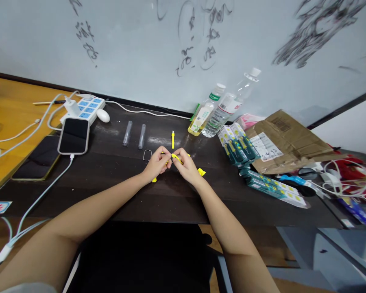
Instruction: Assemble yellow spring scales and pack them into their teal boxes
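Over the dark table, my left hand (157, 163) and my right hand (185, 165) meet, fingers pinched. A small yellow piece (177, 158) sits between the fingertips of my right hand. Some yellow also shows at my left fingertips, too small to make out. Just beyond the hands lies a yellow rod (173, 140). Another yellow part (201, 172) rests beside my right wrist, and a bit of yellow (154, 180) peeks out under my left hand. A bent metal wire loop (147, 154) lies left of my left hand. Two clear tubes (127, 133) (142, 136) lie farther back.
Two bottles (201, 118) (222, 112) stand at the back against the whiteboard. Green-and-yellow boxes (239, 144) and a torn cardboard package (280, 142) are on the right. Phones (74, 136) (38, 158), a power strip (90, 109) and cables lie on the left.
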The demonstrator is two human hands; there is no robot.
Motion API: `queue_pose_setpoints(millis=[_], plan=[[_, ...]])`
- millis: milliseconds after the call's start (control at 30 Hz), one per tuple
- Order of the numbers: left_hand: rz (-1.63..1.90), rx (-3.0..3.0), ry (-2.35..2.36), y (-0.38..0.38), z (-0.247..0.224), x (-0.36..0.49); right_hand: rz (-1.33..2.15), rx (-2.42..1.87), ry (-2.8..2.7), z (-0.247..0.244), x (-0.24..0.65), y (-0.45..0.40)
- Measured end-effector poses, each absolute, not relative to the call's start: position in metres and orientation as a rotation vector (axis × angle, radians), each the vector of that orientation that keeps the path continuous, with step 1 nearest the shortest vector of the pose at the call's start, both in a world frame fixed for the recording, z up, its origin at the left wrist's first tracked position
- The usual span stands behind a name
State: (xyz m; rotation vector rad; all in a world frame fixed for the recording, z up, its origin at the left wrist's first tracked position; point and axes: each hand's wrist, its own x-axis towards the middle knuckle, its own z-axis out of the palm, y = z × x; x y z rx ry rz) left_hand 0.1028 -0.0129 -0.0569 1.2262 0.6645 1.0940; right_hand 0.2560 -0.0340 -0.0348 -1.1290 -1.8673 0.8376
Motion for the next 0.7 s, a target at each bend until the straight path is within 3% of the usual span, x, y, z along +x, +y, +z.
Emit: queue_pose_setpoints(millis=[467, 700], plan=[[1.095, 1.206, 0.664, -0.0129, -0.0559, 0.1035, 0.503, -1.257, -2.042, -0.0329, 0.2563, -0.0367], [1.106, 1.227, 0.675, -0.0135, -0.0584, 0.103, 0.118, -1.377, -2.225, -0.0415, 0.2549, -0.0345]])
